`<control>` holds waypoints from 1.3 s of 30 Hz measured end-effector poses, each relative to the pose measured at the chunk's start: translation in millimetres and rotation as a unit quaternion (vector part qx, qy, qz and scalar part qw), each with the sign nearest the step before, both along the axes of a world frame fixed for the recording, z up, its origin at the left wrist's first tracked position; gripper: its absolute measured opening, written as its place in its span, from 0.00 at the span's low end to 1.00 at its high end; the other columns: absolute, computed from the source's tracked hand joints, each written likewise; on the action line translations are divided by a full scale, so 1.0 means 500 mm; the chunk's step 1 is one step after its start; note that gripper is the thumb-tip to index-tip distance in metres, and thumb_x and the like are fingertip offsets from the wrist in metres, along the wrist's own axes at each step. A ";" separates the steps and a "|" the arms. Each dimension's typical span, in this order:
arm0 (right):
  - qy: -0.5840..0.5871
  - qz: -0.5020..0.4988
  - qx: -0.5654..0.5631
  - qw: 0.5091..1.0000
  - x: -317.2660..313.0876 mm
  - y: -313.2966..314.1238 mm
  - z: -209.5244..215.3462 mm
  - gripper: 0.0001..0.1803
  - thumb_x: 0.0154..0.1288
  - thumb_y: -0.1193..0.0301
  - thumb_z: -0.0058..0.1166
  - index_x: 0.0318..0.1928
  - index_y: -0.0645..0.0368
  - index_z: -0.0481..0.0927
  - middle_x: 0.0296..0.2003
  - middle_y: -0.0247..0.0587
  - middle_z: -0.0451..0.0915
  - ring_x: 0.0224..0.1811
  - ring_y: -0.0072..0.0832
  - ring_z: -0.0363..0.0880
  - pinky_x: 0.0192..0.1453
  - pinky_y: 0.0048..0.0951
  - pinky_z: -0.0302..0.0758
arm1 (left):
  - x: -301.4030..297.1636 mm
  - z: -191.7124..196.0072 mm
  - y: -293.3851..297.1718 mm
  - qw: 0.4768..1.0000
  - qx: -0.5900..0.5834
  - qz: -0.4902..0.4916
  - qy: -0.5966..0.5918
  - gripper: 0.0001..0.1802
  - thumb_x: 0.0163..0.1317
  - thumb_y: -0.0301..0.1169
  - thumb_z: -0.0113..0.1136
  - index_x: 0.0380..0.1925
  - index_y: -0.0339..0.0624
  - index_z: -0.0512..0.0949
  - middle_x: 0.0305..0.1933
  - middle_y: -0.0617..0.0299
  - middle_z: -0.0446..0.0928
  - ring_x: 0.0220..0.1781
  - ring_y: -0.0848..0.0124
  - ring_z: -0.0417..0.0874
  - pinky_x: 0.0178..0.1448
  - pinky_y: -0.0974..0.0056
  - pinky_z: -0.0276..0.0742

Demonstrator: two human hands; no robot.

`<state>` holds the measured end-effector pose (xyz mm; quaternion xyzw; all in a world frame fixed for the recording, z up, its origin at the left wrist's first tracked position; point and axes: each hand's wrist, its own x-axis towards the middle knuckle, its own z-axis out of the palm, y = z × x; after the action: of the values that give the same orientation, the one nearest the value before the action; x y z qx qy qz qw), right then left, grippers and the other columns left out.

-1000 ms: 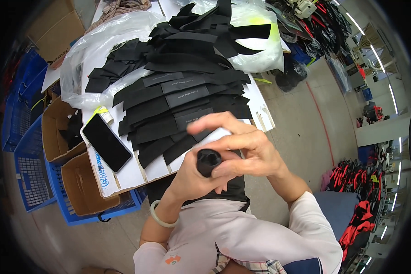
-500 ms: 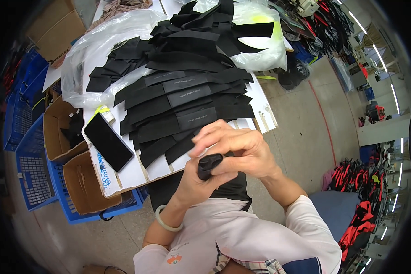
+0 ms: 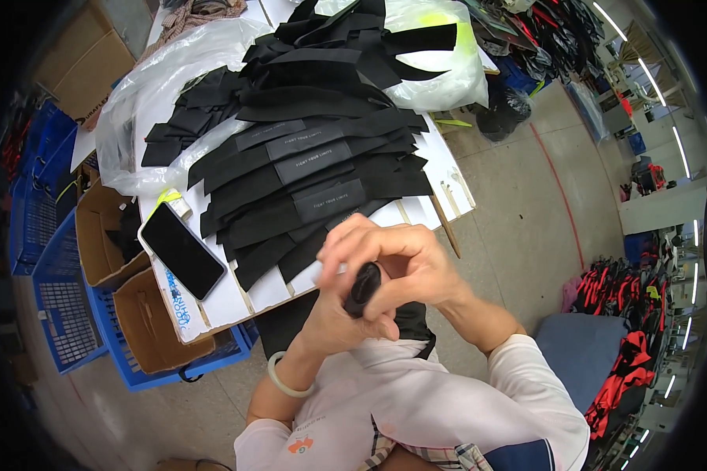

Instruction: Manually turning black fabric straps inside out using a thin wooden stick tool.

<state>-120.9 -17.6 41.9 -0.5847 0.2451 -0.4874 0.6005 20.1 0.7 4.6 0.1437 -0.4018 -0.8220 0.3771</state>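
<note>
Several blue plastic crates (image 3: 63, 314) stand at our far left, with two open cardboard boxes (image 3: 157, 326) just beside them, the farther box with dark material in it. Next comes the white table (image 3: 269, 293), where a dark-screened phone (image 3: 182, 250) lies slanted near the left edge. Beyond the phone we see a clear plastic bag (image 3: 124, 129) spread loosely, and to its right a wide pile of black fabric strips (image 3: 247, 177), overlapping one another, several with a printed grey patch in the middle.

In front of the table's near edge is our left hand (image 3: 331, 315), a pale bangle (image 3: 285, 377) round its wrist. Its fingers are curled closed about a small black bundle (image 3: 364, 287), which stands roughly upright between our two hands with its dark end showing. Our right hand (image 3: 420, 263) comes in from the other side: the thumb lies against the bundle, while the fingers arch over it, partly open, with a gap beneath the forefinger. We cannot tell how firmly that hand grips.

Farther right, a white bag with a yellow-green patch (image 3: 448, 78) sits at the table's back corner. A red line (image 3: 558, 196) crosses the grey floor, and past it we have a blue-grey cushion-like thing (image 3: 580, 357) and a heap of red and black garments (image 3: 620, 314).
</note>
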 end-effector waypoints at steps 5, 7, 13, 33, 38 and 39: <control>0.048 -0.083 -0.033 0.995 -0.048 0.005 0.022 0.26 0.36 0.72 0.69 0.42 0.66 0.82 0.49 0.57 0.77 0.54 0.40 0.71 0.59 0.42 0.65 | 0.002 -0.002 -0.003 0.982 -0.074 0.134 -0.115 0.28 0.41 0.43 0.76 0.34 0.37 0.73 0.21 0.71 0.70 0.24 0.83 0.67 0.29 0.75 0.64; 0.129 -0.100 -0.100 0.981 -0.058 0.009 0.036 0.26 0.35 0.70 0.71 0.40 0.66 0.82 0.49 0.56 0.76 0.54 0.41 0.71 0.60 0.42 0.64 | 0.005 -0.013 -0.003 0.974 -0.126 0.145 -0.122 0.31 0.45 0.48 0.72 0.39 0.36 0.71 0.22 0.69 0.73 0.23 0.82 0.70 0.27 0.74 0.63; 0.208 -0.168 -0.159 0.950 -0.042 0.029 0.056 0.15 0.43 0.71 0.69 0.34 0.61 0.81 0.48 0.46 0.78 0.50 0.39 0.74 0.54 0.38 0.67 | -0.006 0.002 0.001 0.918 -0.265 0.226 -0.188 0.31 0.52 0.49 0.67 0.43 0.35 0.70 0.26 0.62 0.76 0.23 0.74 0.75 0.29 0.70 0.71; 0.352 -0.164 -0.229 0.893 -0.054 0.048 0.099 0.07 0.44 0.77 0.62 0.26 0.63 0.78 0.53 0.51 0.74 0.56 0.47 0.69 0.55 0.42 0.65 | -0.015 -0.012 -0.005 0.724 -0.476 0.386 -0.315 0.25 0.46 0.39 0.71 0.41 0.40 0.74 0.27 0.59 0.70 0.26 0.63 0.72 0.26 0.63 0.66; 0.385 -0.079 -0.183 0.901 -0.057 0.048 0.079 0.05 0.41 0.80 0.58 0.24 0.64 0.79 0.54 0.55 0.74 0.57 0.47 0.69 0.59 0.44 0.65 | -0.014 -0.015 0.006 0.782 -0.459 0.304 -0.293 0.20 0.47 0.35 0.70 0.35 0.39 0.72 0.25 0.60 0.71 0.23 0.62 0.73 0.26 0.65 0.68; 0.366 -0.084 -0.191 0.907 -0.053 0.049 0.073 0.04 0.41 0.81 0.57 0.23 0.64 0.78 0.52 0.54 0.75 0.56 0.46 0.70 0.57 0.43 0.67 | -0.013 -0.014 0.009 0.811 -0.430 0.272 -0.289 0.18 0.47 0.33 0.69 0.33 0.39 0.71 0.24 0.60 0.72 0.22 0.61 0.74 0.27 0.66 0.68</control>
<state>-147.5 6.8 78.6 -0.8024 0.3983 -0.3256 0.3025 13.4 5.4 -2.7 0.3013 -0.7493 -0.3494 0.4751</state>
